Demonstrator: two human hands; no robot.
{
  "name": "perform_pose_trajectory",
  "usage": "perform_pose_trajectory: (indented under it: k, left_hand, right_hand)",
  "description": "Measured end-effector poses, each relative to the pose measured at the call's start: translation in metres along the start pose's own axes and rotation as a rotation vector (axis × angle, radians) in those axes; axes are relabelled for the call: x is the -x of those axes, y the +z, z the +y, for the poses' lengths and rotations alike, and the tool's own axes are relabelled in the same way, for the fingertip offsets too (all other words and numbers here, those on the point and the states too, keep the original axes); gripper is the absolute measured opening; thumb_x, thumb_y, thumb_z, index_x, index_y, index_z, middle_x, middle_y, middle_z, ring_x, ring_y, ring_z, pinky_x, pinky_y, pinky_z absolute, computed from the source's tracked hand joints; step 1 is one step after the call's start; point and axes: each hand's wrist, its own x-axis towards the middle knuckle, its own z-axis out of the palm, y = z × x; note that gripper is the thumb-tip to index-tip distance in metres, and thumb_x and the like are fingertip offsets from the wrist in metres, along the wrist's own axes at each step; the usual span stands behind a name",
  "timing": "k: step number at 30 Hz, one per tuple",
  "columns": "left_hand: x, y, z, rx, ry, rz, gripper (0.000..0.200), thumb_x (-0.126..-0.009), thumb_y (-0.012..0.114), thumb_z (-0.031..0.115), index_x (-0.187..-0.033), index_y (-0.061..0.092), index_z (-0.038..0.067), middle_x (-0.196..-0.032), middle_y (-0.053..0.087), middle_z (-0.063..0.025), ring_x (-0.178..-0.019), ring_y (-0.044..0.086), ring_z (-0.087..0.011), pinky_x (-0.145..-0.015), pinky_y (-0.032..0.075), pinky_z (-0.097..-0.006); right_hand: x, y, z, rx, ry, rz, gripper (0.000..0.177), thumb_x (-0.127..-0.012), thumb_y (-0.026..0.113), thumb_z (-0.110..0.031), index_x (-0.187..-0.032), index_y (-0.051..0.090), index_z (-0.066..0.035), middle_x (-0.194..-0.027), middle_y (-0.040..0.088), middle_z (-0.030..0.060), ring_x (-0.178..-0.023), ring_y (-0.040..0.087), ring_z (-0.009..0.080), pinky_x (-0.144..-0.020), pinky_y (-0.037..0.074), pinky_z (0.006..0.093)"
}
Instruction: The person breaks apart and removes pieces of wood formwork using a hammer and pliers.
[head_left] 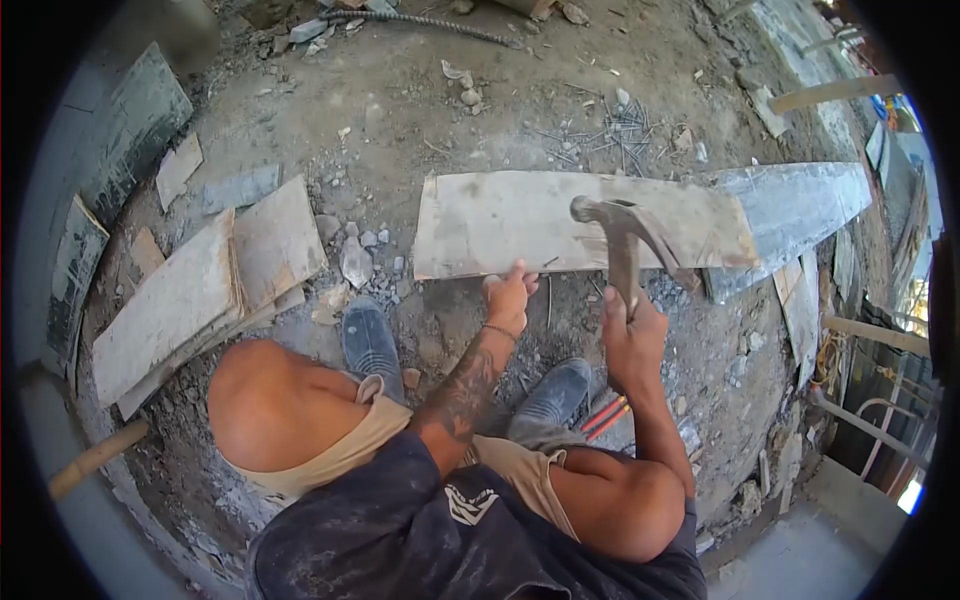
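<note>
A hammer [622, 250] with a worn head is gripped upright in my right hand [636, 340], its head over the long pale board [500, 215]. My left hand [508, 302] is at the board's near edge, with one digit on the edge and the other fingers curled; their undersides are hidden. Just right of these fingers a nail [550, 262] shows at the board's edge. The board lies across the ground in front of my feet, and its right end meets a greyish panel [800, 205].
Loose nails [627, 135] lie scattered beyond the board. Red-handled pliers [605, 418] rest near my right shoe [555, 395]. Stacked boards [175, 300] are at left, with rubble around them. A rebar rod [430, 22] lies at the far side. Wooden poles [835, 93] jut in from the right.
</note>
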Motion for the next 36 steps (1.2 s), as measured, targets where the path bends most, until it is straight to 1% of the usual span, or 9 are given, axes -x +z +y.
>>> perform_pose_trajectory:
  k: [1,3,4,6,7,18,23,31,36]
  left_hand:
    - [0.000,0.004,0.004,-0.009,0.001,0.020,0.029,-0.085,0.060,0.012,-0.100,0.045,-0.008,-0.092,0.057,-0.0129,-0.077,0.062,-0.0214,-0.056,0.050,-0.0271]
    - [0.003,0.005,0.005,-0.010,0.001,0.051,0.029,-0.086,0.059,0.011,-0.101,0.044,-0.008,-0.092,0.057,-0.0130,-0.076,0.062,-0.0210,-0.056,0.050,-0.0263]
    - [0.004,0.005,0.005,-0.012,0.000,0.057,0.030,-0.086,0.059,0.011,-0.101,0.042,-0.009,-0.092,0.057,-0.0147,-0.074,0.062,-0.0207,-0.055,0.051,-0.0261]
    - [0.000,0.005,0.006,-0.018,0.002,0.051,0.032,-0.086,0.059,0.010,-0.102,0.040,-0.009,-0.093,0.057,-0.0165,-0.071,0.062,-0.0204,-0.054,0.053,-0.0259]
    - [-0.005,0.003,0.003,-0.004,0.010,0.066,0.031,-0.086,0.059,0.011,-0.102,0.041,-0.009,-0.094,0.056,-0.0152,-0.073,0.062,-0.0213,-0.056,0.052,-0.0266]
    - [0.003,-0.003,0.004,-0.001,0.013,0.036,0.032,-0.087,0.058,0.011,-0.103,0.040,-0.009,-0.097,0.054,-0.0140,-0.077,0.061,-0.0237,-0.061,0.052,-0.0292]
    - [0.009,-0.011,-0.003,-0.027,0.030,0.009,0.030,-0.087,0.056,0.009,-0.103,0.040,-0.009,-0.095,0.055,-0.0151,-0.074,0.061,-0.0226,-0.060,0.054,-0.0284]
    - [0.005,-0.006,-0.003,0.001,-0.003,0.059,0.029,-0.087,0.057,0.008,-0.103,0.041,-0.009,-0.096,0.055,-0.0147,-0.080,0.061,-0.0231,-0.064,0.053,-0.0293]
    - [0.014,-0.017,-0.001,-0.162,0.023,-0.016,0.027,-0.087,0.056,0.008,-0.104,0.041,-0.008,-0.100,0.056,-0.0151,-0.085,0.062,-0.0200,-0.066,0.051,-0.0278]
  right_hand:
    - [0.000,-0.002,0.003,0.001,0.001,0.001,0.026,-0.086,0.055,-0.025,-0.082,0.058,0.000,-0.058,0.056,0.0205,-0.057,0.060,0.0378,-0.054,0.046,0.0397]
    - [0.006,-0.008,0.012,-0.245,-0.216,0.157,0.027,-0.090,0.050,-0.024,-0.080,0.055,0.000,-0.052,0.048,0.0053,-0.051,0.050,0.0096,-0.046,0.041,0.0315]
    - [0.009,-0.003,0.017,-0.245,-0.217,0.154,0.027,-0.090,0.050,-0.024,-0.080,0.055,0.000,-0.052,0.048,0.0053,-0.051,0.050,0.0096,-0.046,0.041,0.0315]
    - [0.010,0.013,0.037,0.067,-0.113,0.122,0.025,-0.087,0.053,-0.025,-0.086,0.059,0.000,-0.059,0.057,0.0198,-0.056,0.060,0.0386,-0.053,0.046,0.0399]
    - [0.003,0.023,0.054,0.378,-0.075,-0.046,0.030,-0.086,0.054,-0.030,-0.087,0.061,-0.001,-0.063,0.059,0.0222,-0.061,0.059,0.0431,-0.057,0.047,0.0456]
    - [0.007,-0.017,0.004,-0.102,-0.046,0.167,0.028,-0.085,0.056,-0.027,-0.079,0.059,0.000,-0.063,0.059,0.0222,-0.061,0.059,0.0416,-0.054,0.046,0.0438]
    - [-0.005,0.041,0.072,0.466,-0.161,-0.209,0.032,-0.085,0.056,-0.031,-0.078,0.056,0.001,-0.062,0.058,0.0248,-0.063,0.059,0.0422,-0.057,0.045,0.0483]
    - [-0.004,-0.022,-0.020,0.020,-0.070,0.085,0.031,-0.087,0.054,-0.029,-0.083,0.058,0.001,-0.060,0.057,0.0232,-0.058,0.057,0.0427,-0.053,0.043,0.0472]
    - [-0.022,0.021,0.043,0.364,-0.022,-0.278,0.032,-0.085,0.055,-0.029,-0.083,0.060,0.002,-0.070,0.059,0.0270,-0.070,0.059,0.0448,-0.065,0.045,0.0501]
